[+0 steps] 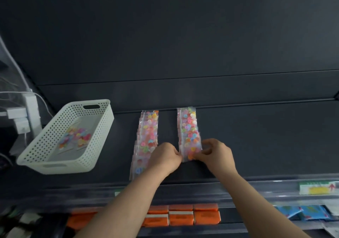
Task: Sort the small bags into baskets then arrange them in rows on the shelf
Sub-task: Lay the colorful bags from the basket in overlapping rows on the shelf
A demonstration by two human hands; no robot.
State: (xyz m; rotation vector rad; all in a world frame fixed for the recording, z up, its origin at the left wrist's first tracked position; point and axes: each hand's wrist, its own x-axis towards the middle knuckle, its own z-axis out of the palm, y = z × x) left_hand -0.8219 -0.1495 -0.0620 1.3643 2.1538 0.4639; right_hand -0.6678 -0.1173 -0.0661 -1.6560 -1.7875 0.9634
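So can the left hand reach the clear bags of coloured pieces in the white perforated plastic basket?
Probably yes: the basket is open-topped, left of the left hand, only flat bags between. It must first release its pinched bag.

1. I see my left hand (166, 157) knuckles up, fingers curled, pinching the left edge of the front bag (189, 150)
2. My right hand (217, 154) pinches its right side
3. Both bare forearms reach forward, hands near each other
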